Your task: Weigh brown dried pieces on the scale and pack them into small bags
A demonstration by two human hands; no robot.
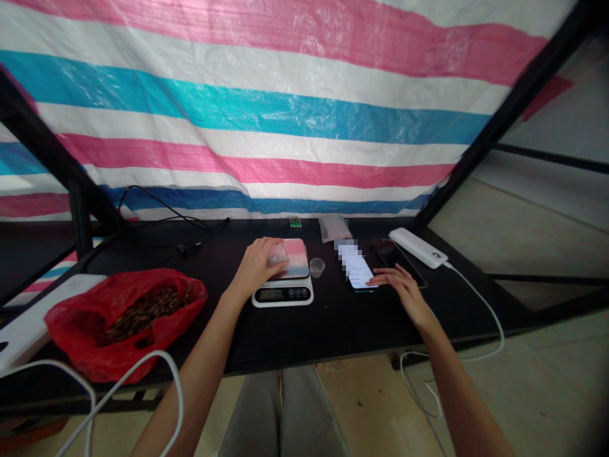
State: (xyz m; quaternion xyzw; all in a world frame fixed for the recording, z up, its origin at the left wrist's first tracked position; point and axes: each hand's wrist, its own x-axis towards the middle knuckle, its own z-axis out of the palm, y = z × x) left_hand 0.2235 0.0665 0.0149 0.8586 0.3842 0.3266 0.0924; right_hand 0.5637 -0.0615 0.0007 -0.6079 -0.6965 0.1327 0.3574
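Note:
My left hand (259,263) lies over the left side of a white digital kitchen scale (283,297). Its thumb and fingers curve around a small clear plastic container (278,254) on the shiny weighing plate. Just right of the scale sits a small clear plastic cup (317,267). My right hand (402,284) has its fingers stretched out, and a fingertip touches the lower part of a lit smartphone (359,270). Beneath and behind that hand lies a dark phone or tablet (387,252). The scale's readout is too dim to read.
A red plastic bag (85,304) of brown, nut-like pieces lies at the left beside a white power bank (52,298). Another power bank (417,247), with a white cable, is at the right. Green batteries (295,223), a translucent pouch (333,227) and black cable (190,247) lie farther back.

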